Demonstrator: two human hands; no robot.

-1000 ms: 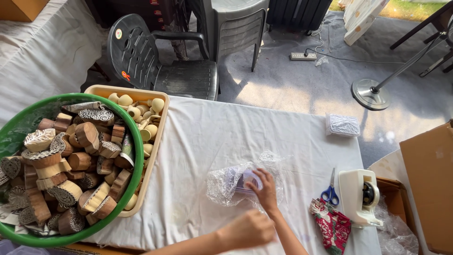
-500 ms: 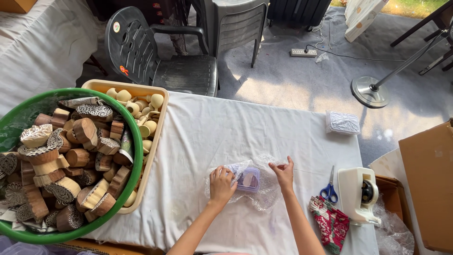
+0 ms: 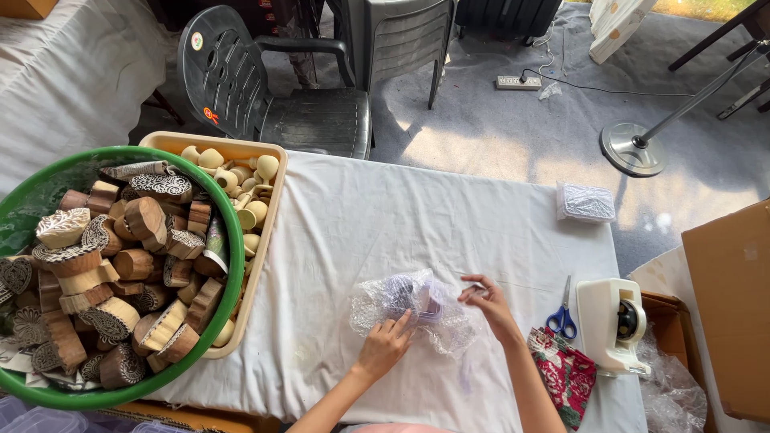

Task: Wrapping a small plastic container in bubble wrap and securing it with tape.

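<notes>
A small purple object wrapped in clear bubble wrap [image 3: 409,303] lies on the white-clothed table [image 3: 385,216]. My left hand [image 3: 385,345] presses on the near edge of the wrap, fingers on the bundle. My right hand [image 3: 489,303] is just right of it, with its fingertips pinching an edge of the wrap.
A green tub [image 3: 48,180] of carved wooden blocks and a beige tray [image 3: 269,216] of wooden knobs stand at left. Blue scissors [image 3: 563,314], a white tape dispenser [image 3: 613,325], red patterned cloth [image 3: 565,373] and a bubble-wrap stack [image 3: 585,202] sit at right. Cardboard boxes [image 3: 730,305] and plastic chairs [image 3: 273,88] surround the table.
My left hand came up from the table's near edge onto the wrapped bundle. My right hand shifted from on top of the bundle to its right side.
</notes>
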